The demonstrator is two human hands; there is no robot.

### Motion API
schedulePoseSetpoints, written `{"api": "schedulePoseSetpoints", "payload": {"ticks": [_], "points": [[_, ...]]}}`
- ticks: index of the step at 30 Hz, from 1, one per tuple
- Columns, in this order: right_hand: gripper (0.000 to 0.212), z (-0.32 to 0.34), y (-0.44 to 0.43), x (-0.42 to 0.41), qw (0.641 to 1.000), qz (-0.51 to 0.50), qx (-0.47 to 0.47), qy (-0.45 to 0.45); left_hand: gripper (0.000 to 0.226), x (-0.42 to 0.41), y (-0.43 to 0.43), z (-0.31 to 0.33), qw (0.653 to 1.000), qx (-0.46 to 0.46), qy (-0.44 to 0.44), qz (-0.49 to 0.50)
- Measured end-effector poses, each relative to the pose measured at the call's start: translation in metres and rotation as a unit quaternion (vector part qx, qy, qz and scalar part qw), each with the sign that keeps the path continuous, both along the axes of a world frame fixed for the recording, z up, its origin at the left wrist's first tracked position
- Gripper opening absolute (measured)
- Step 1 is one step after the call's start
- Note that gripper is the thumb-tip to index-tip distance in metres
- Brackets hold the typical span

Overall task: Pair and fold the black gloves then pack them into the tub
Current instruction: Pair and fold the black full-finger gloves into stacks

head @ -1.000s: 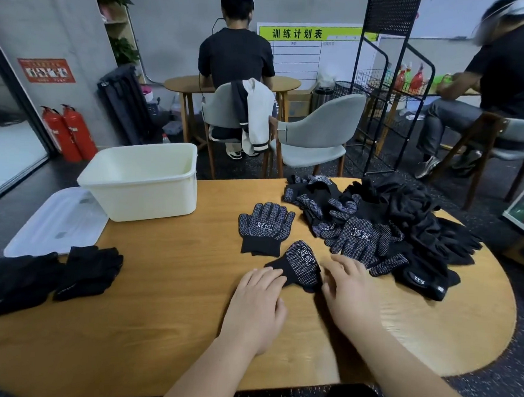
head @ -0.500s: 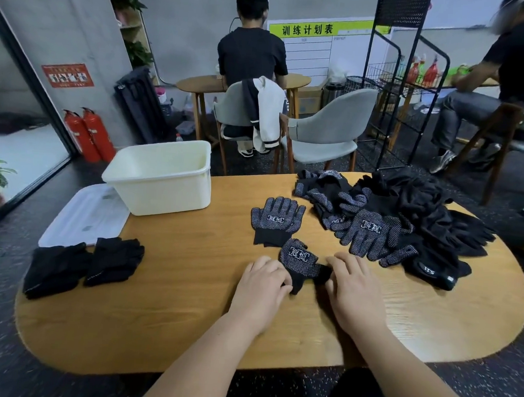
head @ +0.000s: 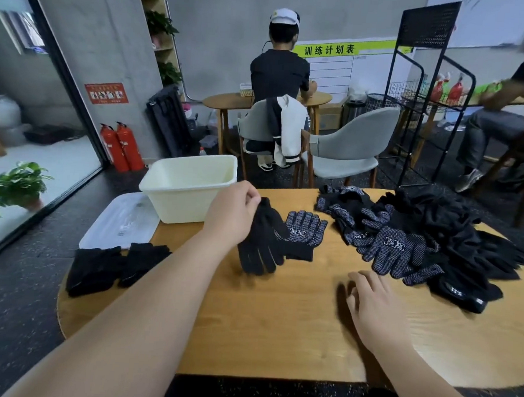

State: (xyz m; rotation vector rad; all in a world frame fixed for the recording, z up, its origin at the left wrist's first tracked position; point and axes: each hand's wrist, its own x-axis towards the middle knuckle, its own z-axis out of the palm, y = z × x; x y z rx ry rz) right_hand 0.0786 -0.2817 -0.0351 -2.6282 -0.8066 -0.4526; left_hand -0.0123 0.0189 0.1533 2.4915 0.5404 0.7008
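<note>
My left hand point(head: 233, 213) pinches a black glove point(head: 259, 244) by its cuff and holds it up, fingers hanging down over the table. Just behind it a dotted black glove point(head: 303, 234) lies flat, palm side up. My right hand point(head: 371, 303) rests open on the wooden table point(head: 277, 322), holding nothing. A heap of black gloves point(head: 430, 236) covers the table's right side. The cream tub point(head: 191, 186) stands at the far left corner, and I see nothing inside it.
Two folded black bundles point(head: 112, 266) lie at the table's left edge beside the tub's white lid point(head: 121, 220). Grey chairs point(head: 346, 148), a black wire rack point(head: 420, 94) and two seated people are beyond the table.
My left hand has lifted the glove off the table and carried it up and left toward the tub. My right hand let go and stays flat on the table.
</note>
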Motion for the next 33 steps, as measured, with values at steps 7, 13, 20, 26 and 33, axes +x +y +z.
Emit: {"api": "schedulePoseSetpoints", "payload": {"ticks": [7, 13, 20, 26, 33], "points": [[0.031, 0.001, 0.001, 0.000, 1.000, -0.002, -0.004, 0.014, 0.010, -0.026, 0.006, -0.023, 0.994, 0.105, -0.026, -0.029], [0.033, -0.001, 0.002, 0.003, 0.999, 0.007, -0.031, 0.005, 0.013, -0.068, -0.020, -0.144, 0.971, 0.112, 0.192, -0.087], [0.041, 0.021, 0.032, 0.006, 0.988, 0.076, -0.131, -0.029, 0.053, -0.079, -0.034, -0.173, 0.973, 0.141, 0.176, -0.053], [0.060, 0.039, 0.100, 0.012, 0.965, 0.145, -0.204, 0.079, 0.057, -0.080, -0.032, -0.175, 0.975, 0.120, 0.181, -0.054], [0.071, 0.029, 0.120, 0.032, 0.959, 0.116, -0.223, 0.133, 0.062, -0.076, -0.030, -0.177, 0.973, 0.131, 0.184, -0.048]]}}
